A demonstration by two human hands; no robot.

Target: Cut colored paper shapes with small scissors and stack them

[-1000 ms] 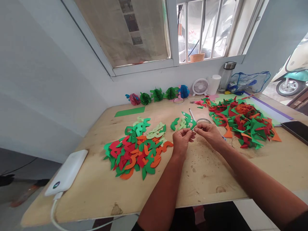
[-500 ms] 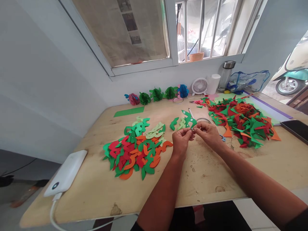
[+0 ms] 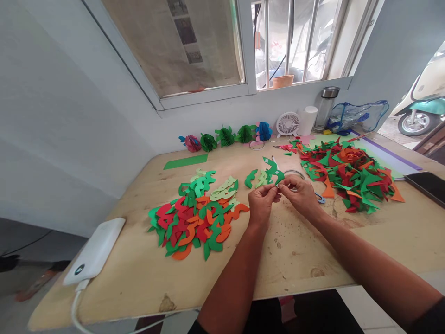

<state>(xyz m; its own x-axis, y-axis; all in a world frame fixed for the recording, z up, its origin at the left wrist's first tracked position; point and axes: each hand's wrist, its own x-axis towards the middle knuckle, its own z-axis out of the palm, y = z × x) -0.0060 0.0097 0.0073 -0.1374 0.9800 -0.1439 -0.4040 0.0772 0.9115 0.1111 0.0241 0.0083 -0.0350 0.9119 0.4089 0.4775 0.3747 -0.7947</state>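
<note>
My left hand and my right hand meet above the plywood table, their fingertips pinching a green paper cut-out. Beside them lie a few more green and pale green cut-outs. To the left is a pile of curved red, orange and green paper pieces. A larger heap of pointed paper pieces lies to the right. Blue-handled scissors stick out just past my right hand, partly hidden by it.
A round clear ring and a white pen lie behind my hands. Honeycomb paper balls line the wall with a small fan. A power bank sits at the left edge, a phone at the right.
The view has drifted slightly. My hands stay together at nearly the same spot, and the blue scissor handle shows more beside my right hand.
</note>
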